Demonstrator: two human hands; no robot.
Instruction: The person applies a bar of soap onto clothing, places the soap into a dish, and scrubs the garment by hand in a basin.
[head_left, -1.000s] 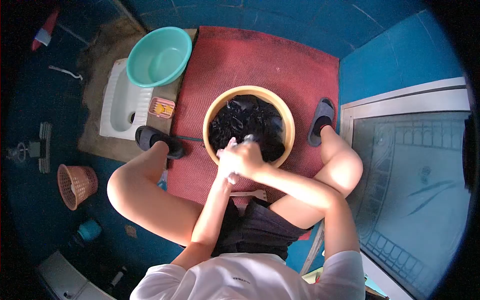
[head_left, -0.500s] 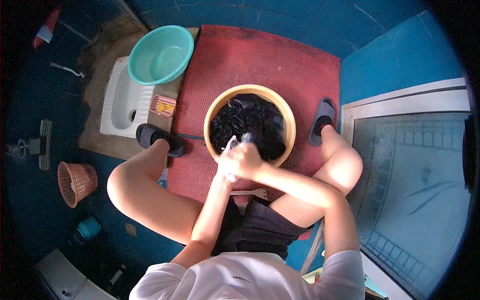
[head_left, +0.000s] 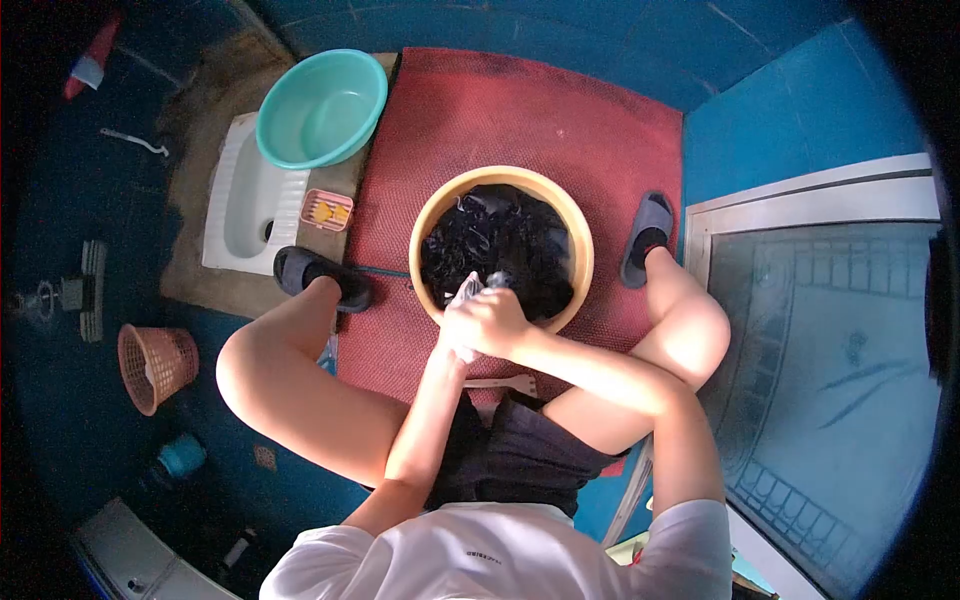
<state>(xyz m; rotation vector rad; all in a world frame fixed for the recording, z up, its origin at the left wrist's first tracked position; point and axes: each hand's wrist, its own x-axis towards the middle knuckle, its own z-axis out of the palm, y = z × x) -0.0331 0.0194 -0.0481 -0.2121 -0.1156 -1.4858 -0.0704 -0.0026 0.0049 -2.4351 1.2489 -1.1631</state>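
Observation:
Both of my hands are pressed together above the near rim of a yellow basin (head_left: 420, 230). Inside it lies a heap of wet dark clothes (head_left: 490, 225) in water. My right hand (head_left: 497, 320), its fingers curled, closes over a bunched piece of dark cloth (head_left: 499, 281) with greyish suds on it. Under and beside it, my left hand (head_left: 460, 325) is closed around the same bundle, its fingers streaked with white foam. The right hand covers much of the left palm and of the cloth between them.
A white brush-like tool (head_left: 505, 384) lies on the red mat (head_left: 530, 110) close to my shorts. To the left are a turquoise basin (head_left: 320, 155), a squat toilet (head_left: 240, 205), a pink soap dish (head_left: 327, 210) and a pink wastebasket (head_left: 157, 370). A framed glass door (head_left: 830, 330) stands right.
My right hand has shifted slightly down and left against the left hand, and is less blurred. The hands stay together over the basin's near rim.

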